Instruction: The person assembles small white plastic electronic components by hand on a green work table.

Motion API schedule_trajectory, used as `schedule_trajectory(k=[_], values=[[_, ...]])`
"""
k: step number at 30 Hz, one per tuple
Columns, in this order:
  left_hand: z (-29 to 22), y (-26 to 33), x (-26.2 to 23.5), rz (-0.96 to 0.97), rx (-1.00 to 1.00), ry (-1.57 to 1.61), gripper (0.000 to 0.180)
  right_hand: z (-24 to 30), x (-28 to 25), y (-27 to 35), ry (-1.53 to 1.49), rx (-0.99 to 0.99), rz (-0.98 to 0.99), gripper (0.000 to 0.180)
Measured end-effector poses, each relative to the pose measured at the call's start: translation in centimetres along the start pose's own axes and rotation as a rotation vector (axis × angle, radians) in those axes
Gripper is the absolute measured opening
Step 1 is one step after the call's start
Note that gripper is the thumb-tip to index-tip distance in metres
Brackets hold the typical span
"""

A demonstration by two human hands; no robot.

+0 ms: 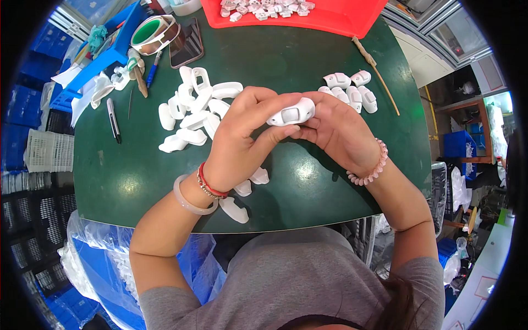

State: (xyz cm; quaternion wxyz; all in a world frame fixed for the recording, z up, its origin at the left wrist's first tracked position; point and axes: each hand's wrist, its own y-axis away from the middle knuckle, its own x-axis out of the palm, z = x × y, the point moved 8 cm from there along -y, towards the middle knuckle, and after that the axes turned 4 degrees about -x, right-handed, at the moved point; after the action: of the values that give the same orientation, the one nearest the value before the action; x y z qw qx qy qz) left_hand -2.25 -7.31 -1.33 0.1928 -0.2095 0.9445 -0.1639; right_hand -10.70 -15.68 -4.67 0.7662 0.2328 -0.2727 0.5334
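Note:
Between my two hands, above the green table, is a white plastic housing (292, 114) with a pale, rounded window in its middle. My left hand (242, 129) pinches its left end between thumb and fingers. At its right end the fingers of my right hand (341, 124) close on it. To the left lies a loose heap of white plastic shells (192, 104), some with an open slot. A few more white shells (234, 209) lie near my left wrist. Beyond my right hand sits a group of white housings (355, 99) with raised middles.
A red bin (297, 23) with small white parts stands at the far edge. A thin wooden stick (379, 77) lies at right. At far left are a phone (187, 44), a tape roll (149, 33), a pen (114, 121) and a blue tray (99, 66).

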Motion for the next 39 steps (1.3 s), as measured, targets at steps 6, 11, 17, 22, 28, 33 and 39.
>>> schedule_trajectory(k=[6,11,17,22,28,33,39], values=[[1.0,-0.1,0.5,0.007,-0.239,0.403,0.041,0.3,-0.8,0.2,0.174,-0.061,-0.072,0.025],[2.7,0.6,1.1,0.099,-0.347,0.618,0.039,1.1,-0.2,0.3,0.138,-0.078,-0.085,0.026],[3.7,0.8,1.3,0.118,-0.498,0.687,0.034,0.9,-0.9,0.4,0.127,-0.08,-0.094,0.026],[3.4,0.8,1.2,0.062,-0.497,0.75,0.03,0.5,-0.7,0.3,0.128,-0.045,-0.065,0.03],[3.7,1.0,1.3,0.076,-0.532,0.748,0.03,0.3,-0.9,0.4,0.167,-0.027,-0.007,0.029],[3.6,1.1,1.3,0.1,-0.546,0.718,0.033,0.6,-1.0,0.5,0.161,-0.083,-0.068,0.027],[3.7,1.1,1.5,0.104,-0.562,0.68,0.036,0.6,-1.2,0.4,0.223,-0.083,-0.056,0.026]])
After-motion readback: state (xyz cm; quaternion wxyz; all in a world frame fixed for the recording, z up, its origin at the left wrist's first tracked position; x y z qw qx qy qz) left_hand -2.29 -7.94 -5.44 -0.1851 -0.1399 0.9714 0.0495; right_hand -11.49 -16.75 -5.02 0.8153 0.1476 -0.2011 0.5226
